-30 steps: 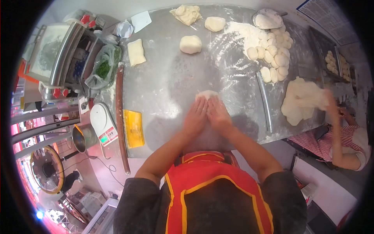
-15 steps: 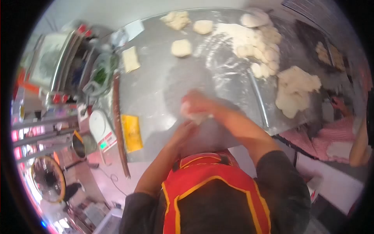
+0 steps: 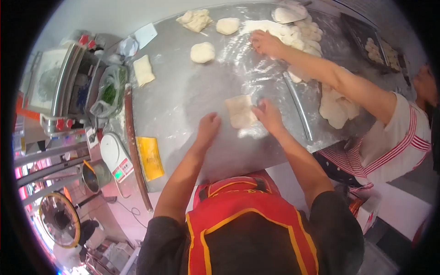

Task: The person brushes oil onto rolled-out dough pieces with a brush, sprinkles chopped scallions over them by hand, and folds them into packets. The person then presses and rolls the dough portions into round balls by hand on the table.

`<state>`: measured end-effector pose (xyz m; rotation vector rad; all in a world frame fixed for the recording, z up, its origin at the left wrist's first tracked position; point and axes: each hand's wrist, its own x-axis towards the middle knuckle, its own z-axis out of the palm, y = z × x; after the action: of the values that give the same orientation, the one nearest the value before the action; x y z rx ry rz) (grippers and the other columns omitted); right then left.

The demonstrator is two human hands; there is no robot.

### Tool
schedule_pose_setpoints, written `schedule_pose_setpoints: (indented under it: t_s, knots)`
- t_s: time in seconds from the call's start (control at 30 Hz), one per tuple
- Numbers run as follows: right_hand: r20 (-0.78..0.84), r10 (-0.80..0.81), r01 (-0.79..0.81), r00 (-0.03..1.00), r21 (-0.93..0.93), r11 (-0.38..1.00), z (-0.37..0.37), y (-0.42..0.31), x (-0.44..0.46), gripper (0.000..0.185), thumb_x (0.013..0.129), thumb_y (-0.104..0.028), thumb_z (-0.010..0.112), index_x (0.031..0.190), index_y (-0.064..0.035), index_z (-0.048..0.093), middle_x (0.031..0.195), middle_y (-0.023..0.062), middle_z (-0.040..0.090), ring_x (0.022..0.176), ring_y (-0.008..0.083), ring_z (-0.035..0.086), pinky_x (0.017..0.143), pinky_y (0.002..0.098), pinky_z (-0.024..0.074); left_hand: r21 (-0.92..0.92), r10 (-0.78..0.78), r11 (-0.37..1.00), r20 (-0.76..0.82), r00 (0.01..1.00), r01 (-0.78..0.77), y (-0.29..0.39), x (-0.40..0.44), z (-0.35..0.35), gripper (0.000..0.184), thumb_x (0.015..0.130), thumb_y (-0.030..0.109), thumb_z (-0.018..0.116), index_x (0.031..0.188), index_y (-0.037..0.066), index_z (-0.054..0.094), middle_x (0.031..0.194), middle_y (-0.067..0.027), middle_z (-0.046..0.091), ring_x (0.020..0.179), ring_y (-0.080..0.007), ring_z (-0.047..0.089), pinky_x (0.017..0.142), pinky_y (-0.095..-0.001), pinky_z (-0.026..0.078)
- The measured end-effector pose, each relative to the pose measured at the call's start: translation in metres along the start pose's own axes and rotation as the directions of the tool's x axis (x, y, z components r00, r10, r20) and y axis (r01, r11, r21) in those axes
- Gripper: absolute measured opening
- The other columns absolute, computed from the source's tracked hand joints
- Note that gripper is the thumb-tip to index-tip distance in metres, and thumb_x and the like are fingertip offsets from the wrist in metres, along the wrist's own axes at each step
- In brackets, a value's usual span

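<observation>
A flat, roughly square piece of dough [image 3: 240,111] lies on the grey metal table [image 3: 183,98] in front of me. At its right edge is my right hand [image 3: 268,115], fingers curled, with thumb and fingertips pressed together at the dough. My left hand [image 3: 209,128] is to the left of the dough, apart from it, its fingers curled in with nothing visible in them. A round dough lump [image 3: 202,52] sits farther back. A co-worker's hand [image 3: 267,44] reaches over the white flour [image 3: 263,27] behind the flat dough.
Many small dough pieces [image 3: 311,33] and a large dough sheet [image 3: 337,107] are at the right, near a metal rod [image 3: 298,107]. On the left lie a long wooden rod [image 3: 131,137], a yellow scraper [image 3: 150,158], a scale [image 3: 114,153] and a dough slab [image 3: 144,70]. The co-worker [image 3: 389,133] leans in from the right.
My hands have moved apart, and the dough between them now lies flat and uncovered. The co-worker's arm has come in across the right side of the table toward the flour.
</observation>
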<state>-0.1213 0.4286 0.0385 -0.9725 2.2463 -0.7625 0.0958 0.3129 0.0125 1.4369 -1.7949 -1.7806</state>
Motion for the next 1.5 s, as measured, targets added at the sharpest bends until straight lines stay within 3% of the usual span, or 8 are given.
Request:
schedule_pose_setpoints:
  t_s: [0.3, 0.5, 0.77, 0.9, 0.97, 1.13, 1.23, 1.5]
  knots:
    - [0.238, -0.066, 0.021, 0.969, 0.190, 0.982, 0.024, -0.018, 0.056, 0.045, 0.073, -0.010, 0.069, 0.115, 0.0009, 0.053, 0.100, 0.0142, 0.060, 0.088, 0.0233, 0.060, 0.075, 0.0348, 0.0475, 0.190, 0.180, 0.967, -0.036, 0.983, -0.170, 0.039, 0.047, 0.034, 0.033, 0.079, 0.013, 0.062, 0.109, -0.002, 0.060, 0.110, -0.0159, 0.059, 0.094, -0.0241, 0.060, 0.080, -0.0343, 0.048]
    - [0.066, -0.683, 0.683, 0.727, -0.166, 0.711, 0.013, -0.006, -0.036, 0.051, 0.084, -0.007, 0.055, 0.133, -0.0003, 0.043, 0.130, 0.0221, 0.048, 0.121, 0.0363, 0.045, 0.102, 0.0412, 0.0362, 0.557, 0.644, 0.546, 0.199, 0.738, -0.626, 0.019, -0.033, 0.048, 0.044, 0.085, 0.009, 0.051, 0.127, -0.003, 0.048, 0.135, -0.0205, 0.046, 0.126, -0.0349, 0.043, 0.104, -0.0427, 0.035]
    - [0.088, -0.516, 0.521, 0.852, -0.246, 0.817, 0.021, -0.008, -0.040, 0.046, 0.094, -0.026, 0.044, 0.131, 0.0021, 0.043, 0.129, 0.0221, 0.049, 0.120, 0.0348, 0.046, 0.103, 0.0459, 0.0323, 0.692, 0.615, 0.359, 0.329, 0.717, -0.626, 0.024, -0.019, 0.049, 0.046, 0.087, 0.015, 0.048, 0.129, -0.006, 0.046, 0.135, -0.0215, 0.045, 0.126, -0.0356, 0.042, 0.104, -0.0439, 0.033]
    - [-0.051, -0.144, 0.151, 0.988, 0.179, 0.972, 0.013, 0.020, -0.053, 0.039, 0.097, -0.027, 0.042, 0.123, 0.0005, 0.050, 0.114, 0.0146, 0.059, 0.106, 0.0267, 0.057, 0.090, 0.0409, 0.0430, 0.345, 0.400, 0.851, 0.062, 0.915, -0.395, 0.070, -0.007, 0.019, 0.035, 0.088, 0.028, 0.053, 0.103, -0.003, 0.061, 0.103, -0.0236, 0.060, 0.103, -0.0388, 0.055, 0.088, -0.0441, 0.043]
    - [0.205, 0.284, -0.348, 0.937, 0.639, 0.686, 0.019, 0.028, -0.061, 0.039, 0.098, -0.032, 0.044, 0.122, -0.0016, 0.050, 0.109, 0.0111, 0.059, 0.105, 0.0223, 0.057, 0.085, 0.0354, 0.0469, 0.502, 0.251, 0.812, 0.158, 0.955, -0.297, 0.066, 0.015, 0.031, 0.037, 0.084, 0.033, 0.059, 0.099, -0.001, 0.061, 0.101, -0.0228, 0.061, 0.102, -0.0380, 0.055, 0.086, -0.0443, 0.044]
    - [0.330, 0.329, -0.375, 0.885, 0.924, 0.080, 0.026, -0.019, -0.037, 0.040, 0.096, -0.030, 0.047, 0.123, -0.0001, 0.045, 0.118, 0.0171, 0.054, 0.109, 0.0283, 0.054, 0.094, 0.0400, 0.0448, 0.618, 0.027, 0.753, 0.311, 0.950, -0.223, 0.088, 0.032, 0.037, 0.039, 0.076, 0.030, 0.066, 0.102, 0.003, 0.057, 0.110, -0.0193, 0.057, 0.102, -0.0393, 0.053, 0.081, -0.0429, 0.046]
    - [0.309, 0.292, -0.310, 0.905, 0.950, -0.044, 0.019, -0.010, 0.012, 0.044, 0.094, -0.030, 0.050, 0.124, 0.0021, 0.044, 0.119, 0.0177, 0.054, 0.108, 0.0277, 0.054, 0.093, 0.0390, 0.0455, 0.633, 0.517, 0.586, 0.187, 0.835, -0.505, 0.118, 0.024, 0.039, 0.032, 0.078, 0.019, 0.064, 0.104, 0.004, 0.055, 0.116, -0.0175, 0.053, 0.108, -0.0366, 0.050, 0.083, -0.0404, 0.046]
    - [0.141, 0.366, -0.259, 0.920, 0.919, 0.298, -0.035, 0.014, 0.066, 0.053, 0.094, -0.043, 0.048, 0.115, 0.0059, 0.053, 0.108, 0.0168, 0.060, 0.096, 0.0245, 0.059, 0.085, 0.0342, 0.0482, 0.708, 0.724, 0.320, 0.246, 0.645, -0.629, 0.104, 0.106, 0.062, 0.045, 0.085, 0.021, 0.057, 0.126, 0.004, 0.047, 0.132, -0.0143, 0.045, 0.126, -0.0327, 0.037, 0.107, -0.0448, 0.028]
